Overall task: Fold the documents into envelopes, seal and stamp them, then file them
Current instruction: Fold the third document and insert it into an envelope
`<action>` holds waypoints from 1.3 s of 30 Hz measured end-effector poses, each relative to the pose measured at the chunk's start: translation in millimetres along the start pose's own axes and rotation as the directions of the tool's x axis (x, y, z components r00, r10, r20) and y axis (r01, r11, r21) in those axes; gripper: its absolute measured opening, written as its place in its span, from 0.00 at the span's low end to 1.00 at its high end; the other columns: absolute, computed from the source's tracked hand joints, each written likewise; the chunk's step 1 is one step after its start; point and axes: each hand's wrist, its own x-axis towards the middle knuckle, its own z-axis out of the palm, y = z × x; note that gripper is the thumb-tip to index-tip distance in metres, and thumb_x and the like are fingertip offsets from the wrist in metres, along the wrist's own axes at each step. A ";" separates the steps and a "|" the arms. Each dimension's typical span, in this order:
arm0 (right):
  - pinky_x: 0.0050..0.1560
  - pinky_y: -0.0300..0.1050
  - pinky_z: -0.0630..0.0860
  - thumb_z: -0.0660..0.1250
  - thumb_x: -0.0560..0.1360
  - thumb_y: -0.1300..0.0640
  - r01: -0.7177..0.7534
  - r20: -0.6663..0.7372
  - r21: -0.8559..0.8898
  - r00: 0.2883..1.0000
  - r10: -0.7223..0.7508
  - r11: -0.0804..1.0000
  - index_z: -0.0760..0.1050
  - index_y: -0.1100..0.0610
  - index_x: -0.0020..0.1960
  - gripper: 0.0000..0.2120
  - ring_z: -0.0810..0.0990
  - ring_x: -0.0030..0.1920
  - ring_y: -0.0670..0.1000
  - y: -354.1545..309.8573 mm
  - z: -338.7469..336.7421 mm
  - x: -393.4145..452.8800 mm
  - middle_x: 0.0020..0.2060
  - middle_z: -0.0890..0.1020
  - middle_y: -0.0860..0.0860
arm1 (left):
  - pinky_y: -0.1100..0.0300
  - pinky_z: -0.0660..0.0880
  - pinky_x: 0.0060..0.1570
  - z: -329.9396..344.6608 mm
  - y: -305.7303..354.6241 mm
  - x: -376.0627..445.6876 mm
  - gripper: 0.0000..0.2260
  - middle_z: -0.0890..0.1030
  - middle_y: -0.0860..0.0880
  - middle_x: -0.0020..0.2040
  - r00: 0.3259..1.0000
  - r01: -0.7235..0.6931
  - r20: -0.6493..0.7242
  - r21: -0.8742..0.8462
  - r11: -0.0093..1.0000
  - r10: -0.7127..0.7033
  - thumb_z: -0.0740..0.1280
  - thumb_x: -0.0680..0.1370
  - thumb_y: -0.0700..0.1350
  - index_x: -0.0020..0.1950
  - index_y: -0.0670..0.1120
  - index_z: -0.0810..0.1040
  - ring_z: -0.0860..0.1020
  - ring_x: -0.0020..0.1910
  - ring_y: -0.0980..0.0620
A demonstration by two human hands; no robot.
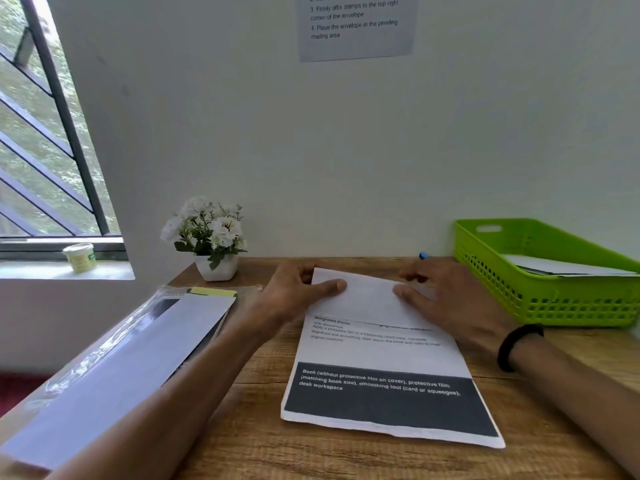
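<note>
A printed document (381,355) lies on the wooden desk (311,452), its far end turned over toward me so the blank back shows. My left hand (298,292) pinches the folded flap's left corner, thumb on top. My right hand (446,299) holds the flap's right side, thumb on top, fingers partly behind the paper. A white envelope (121,372) lies at the left on a clear plastic sleeve.
A green plastic basket (554,299) with papers inside stands at the right against the wall. A white pot of flowers (211,237) stands at the back left. A blue pen tip (424,255) shows behind my right hand. An instruction sheet (356,26) hangs on the wall.
</note>
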 end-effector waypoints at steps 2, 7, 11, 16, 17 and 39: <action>0.57 0.45 0.77 0.65 0.79 0.40 0.105 -0.013 -0.025 0.994 -0.106 0.994 0.83 0.49 0.57 0.16 0.82 0.52 0.45 -10.0 -1.0 -1.0 0.51 0.85 0.42 | 0.62 0.83 0.43 6.7 8.1 -3.5 0.09 0.88 0.49 0.47 0.990 -0.138 0.007 0.093 0.986 0.138 0.77 0.76 0.46 0.54 0.45 0.84 0.87 0.46 0.52; 0.52 0.53 0.80 0.63 0.80 0.47 0.237 -0.023 -0.038 0.971 -0.238 0.971 0.82 0.51 0.53 0.12 0.84 0.49 0.50 -39.3 -3.7 -4.9 0.48 0.86 0.47 | 0.66 0.74 0.48 16.8 9.3 -13.1 0.08 0.87 0.58 0.51 0.785 -0.518 0.112 0.658 0.546 0.610 0.72 0.80 0.53 0.56 0.53 0.86 0.82 0.49 0.61; 0.51 0.53 0.79 0.60 0.80 0.44 0.262 -0.017 -0.056 0.965 -0.263 0.964 0.82 0.49 0.53 0.15 0.84 0.50 0.50 -50.2 -5.5 -9.0 0.48 0.86 0.46 | 0.58 0.75 0.48 21.8 6.9 -14.0 0.12 0.87 0.54 0.52 0.678 -0.624 0.245 0.691 0.366 0.693 0.66 0.83 0.55 0.59 0.51 0.86 0.79 0.51 0.54; 0.48 0.53 0.80 0.68 0.80 0.50 0.228 -0.051 -0.054 0.972 -0.230 0.972 0.84 0.51 0.51 0.07 0.84 0.46 0.50 -36.7 -6.4 -4.2 0.45 0.87 0.46 | 0.51 0.78 0.46 12.2 0.7 -7.1 0.10 0.86 0.55 0.49 0.704 -0.582 0.176 0.697 0.418 0.688 0.67 0.83 0.53 0.55 0.51 0.86 0.78 0.50 0.54; 0.49 0.53 0.80 0.69 0.80 0.51 0.217 -0.049 -0.044 0.975 -0.219 0.975 0.84 0.51 0.50 0.06 0.84 0.46 0.50 -32.0 -7.1 -2.4 0.45 0.86 0.46 | 0.50 0.78 0.46 9.4 -0.3 -5.2 0.10 0.86 0.55 0.49 0.717 -0.571 0.166 0.697 0.434 0.677 0.67 0.83 0.53 0.56 0.51 0.86 0.78 0.50 0.54; 0.44 0.44 0.84 0.71 0.80 0.57 -0.250 -0.035 0.518 0.949 0.312 0.818 0.83 0.56 0.49 0.03 0.86 0.44 0.52 20.9 -32.9 15.1 0.43 0.87 0.52 | 0.58 0.84 0.48 -24.1 -12.1 7.0 0.14 0.87 0.49 0.51 0.987 -0.091 -0.122 0.081 0.992 0.101 0.74 0.77 0.54 0.59 0.48 0.82 0.86 0.50 0.51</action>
